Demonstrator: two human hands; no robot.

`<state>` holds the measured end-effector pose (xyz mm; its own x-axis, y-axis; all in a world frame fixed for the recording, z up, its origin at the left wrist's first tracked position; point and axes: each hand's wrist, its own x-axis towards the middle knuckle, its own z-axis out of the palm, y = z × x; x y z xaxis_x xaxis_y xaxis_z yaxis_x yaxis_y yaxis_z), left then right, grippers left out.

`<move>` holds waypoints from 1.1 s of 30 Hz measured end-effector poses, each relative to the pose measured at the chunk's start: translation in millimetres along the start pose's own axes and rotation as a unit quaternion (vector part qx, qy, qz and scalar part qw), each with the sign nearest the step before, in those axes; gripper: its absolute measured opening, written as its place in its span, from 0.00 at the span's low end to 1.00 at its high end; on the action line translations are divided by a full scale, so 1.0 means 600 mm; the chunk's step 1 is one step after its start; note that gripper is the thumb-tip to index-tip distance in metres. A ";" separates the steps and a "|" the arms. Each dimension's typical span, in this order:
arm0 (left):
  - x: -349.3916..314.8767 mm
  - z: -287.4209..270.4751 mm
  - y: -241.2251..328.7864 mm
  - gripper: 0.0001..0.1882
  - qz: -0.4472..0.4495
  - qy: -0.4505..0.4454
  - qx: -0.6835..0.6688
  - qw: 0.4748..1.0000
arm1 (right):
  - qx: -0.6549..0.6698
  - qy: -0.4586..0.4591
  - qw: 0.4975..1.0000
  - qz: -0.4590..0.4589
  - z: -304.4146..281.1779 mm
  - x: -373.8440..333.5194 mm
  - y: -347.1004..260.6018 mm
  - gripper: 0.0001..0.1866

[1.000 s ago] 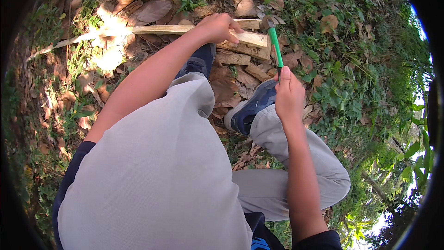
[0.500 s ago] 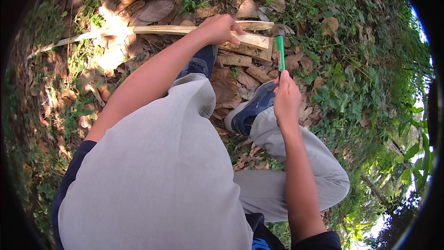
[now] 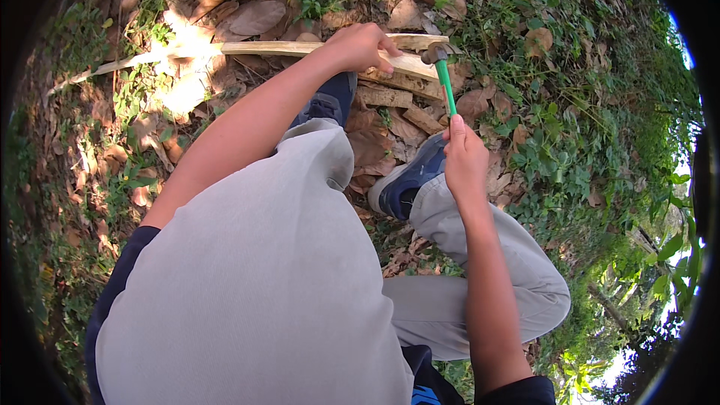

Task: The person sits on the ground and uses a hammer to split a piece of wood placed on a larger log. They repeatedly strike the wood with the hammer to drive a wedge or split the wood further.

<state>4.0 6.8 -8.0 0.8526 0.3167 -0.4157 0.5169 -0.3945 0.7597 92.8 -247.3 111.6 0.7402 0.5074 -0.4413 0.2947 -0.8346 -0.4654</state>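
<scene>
Right hand [image 3: 466, 157] is gripping a green-handled hammer [image 3: 448, 86], fist closed round the handle; left hand [image 3: 358, 45] is clasping a pale wood strip [image 3: 410, 66], fingers curled over it. Strip is running left-right, its end poking out right of the left hand, the nearer one. Hammer head's overlapping that end, contact unclear; left hand's hiding part of the strip.
</scene>
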 end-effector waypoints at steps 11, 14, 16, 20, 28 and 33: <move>0.005 0.001 -0.003 0.24 0.005 -0.001 0.005 1.000 | 0.054 0.097 0.990 -0.088 -0.010 0.007 -0.023 0.27; 0.003 0.004 -0.001 0.24 0.004 0.003 0.011 1.000 | -0.012 0.048 0.999 0.002 0.020 0.012 0.029 0.29; -0.001 0.003 -0.003 0.24 -0.006 0.004 0.011 1.000 | 0.009 0.018 0.999 0.037 0.008 0.014 0.014 0.30; 0.001 0.000 -0.010 0.24 -0.006 -0.002 -0.002 1.000 | 0.150 0.026 0.988 0.009 -0.068 0.006 -0.089 0.27; 0.000 -0.001 0.001 0.24 -0.002 -0.001 -0.004 1.000 | 0.075 0.088 0.986 -0.118 0.021 0.009 0.020 0.25; -0.002 0.003 -0.007 0.24 -0.001 0.005 -0.001 1.000 | 0.029 0.032 0.999 -0.015 -0.010 -0.004 -0.036 0.28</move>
<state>1.0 6.4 -11.9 0.8507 0.3254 -0.4129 0.5188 -0.3924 0.7595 88.3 -231.9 127.1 0.7689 0.5163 -0.3772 0.2836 -0.8041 -0.5225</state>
